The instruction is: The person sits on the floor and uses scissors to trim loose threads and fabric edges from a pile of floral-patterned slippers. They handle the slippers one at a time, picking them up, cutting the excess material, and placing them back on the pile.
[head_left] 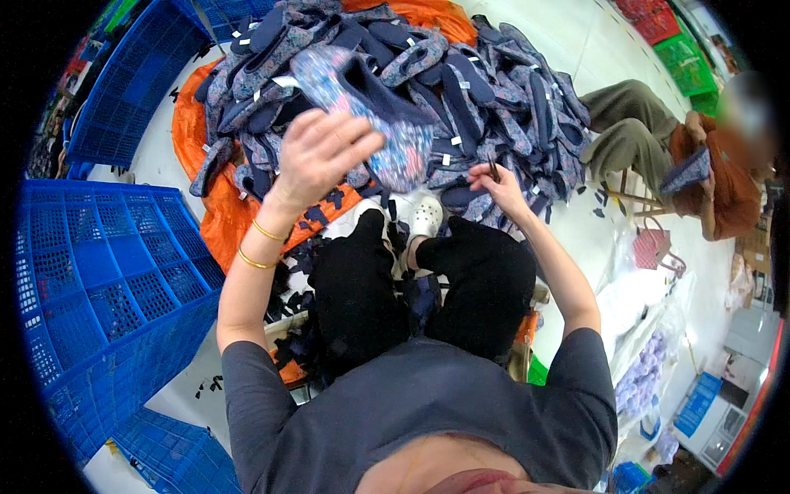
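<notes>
Left hand [317,152] grips a floral blue fabric slipper upper [370,123] lifted at frame centre, steadying it; right hand [498,185] pinches small dark snips [493,168] shut, near the slipper heap [461,90].

The floral fabric shoe upper [374,107] is a flat, elongated oval piece, patterned in small pink, blue and white flowers along its rim, with a dark navy lining showing in the middle. It is held up above the pile, tilted, its long axis running from upper left to lower right. The small dark tool [493,169] is slim and short, pointing upward; its exact kind cannot be told.
</notes>
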The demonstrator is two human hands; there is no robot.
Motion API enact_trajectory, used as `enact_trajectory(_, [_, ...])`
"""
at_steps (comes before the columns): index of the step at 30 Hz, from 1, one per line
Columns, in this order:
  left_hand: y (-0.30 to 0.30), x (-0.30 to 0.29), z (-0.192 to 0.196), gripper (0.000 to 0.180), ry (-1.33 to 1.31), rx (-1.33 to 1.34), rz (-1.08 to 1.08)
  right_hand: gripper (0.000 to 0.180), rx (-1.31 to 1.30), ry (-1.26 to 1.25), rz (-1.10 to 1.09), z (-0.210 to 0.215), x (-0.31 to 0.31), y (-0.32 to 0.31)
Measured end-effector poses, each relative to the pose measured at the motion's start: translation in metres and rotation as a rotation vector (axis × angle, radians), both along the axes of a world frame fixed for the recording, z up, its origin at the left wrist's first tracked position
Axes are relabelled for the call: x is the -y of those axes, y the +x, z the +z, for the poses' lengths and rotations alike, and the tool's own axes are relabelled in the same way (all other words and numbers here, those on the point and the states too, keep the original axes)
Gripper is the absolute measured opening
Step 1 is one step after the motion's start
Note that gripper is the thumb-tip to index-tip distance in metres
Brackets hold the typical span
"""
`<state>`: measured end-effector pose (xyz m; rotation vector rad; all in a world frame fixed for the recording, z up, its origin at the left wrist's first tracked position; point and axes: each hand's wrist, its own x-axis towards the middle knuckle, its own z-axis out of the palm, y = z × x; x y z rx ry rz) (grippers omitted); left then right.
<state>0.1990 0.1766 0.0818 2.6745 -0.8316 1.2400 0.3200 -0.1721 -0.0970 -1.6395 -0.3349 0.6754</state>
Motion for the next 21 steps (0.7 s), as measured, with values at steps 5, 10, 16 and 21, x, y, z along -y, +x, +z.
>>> enact_trajectory(5, [0.033,-0.018,0.010,0.025,0.005,0.155,0.017,0.015,-0.056,0.029,-0.005,0.007,-0.009,0.008])
enact_trajectory(10, [0.042,-0.008,-0.008,0.025,-0.026,0.139,-0.023,0.015,0.006,0.028,0.086,0.015,-0.026,0.026])
enact_trajectory(16, [0.103,-0.083,0.014,0.032,0.055,0.058,0.485,0.015,-0.060,-0.107,0.039,-0.036,-0.012,0.069])
enact_trajectory(21, [0.067,-0.082,-0.015,0.052,-0.100,-0.237,0.493,0.026,0.354,-0.616,-0.099,-0.085,-0.015,0.147])
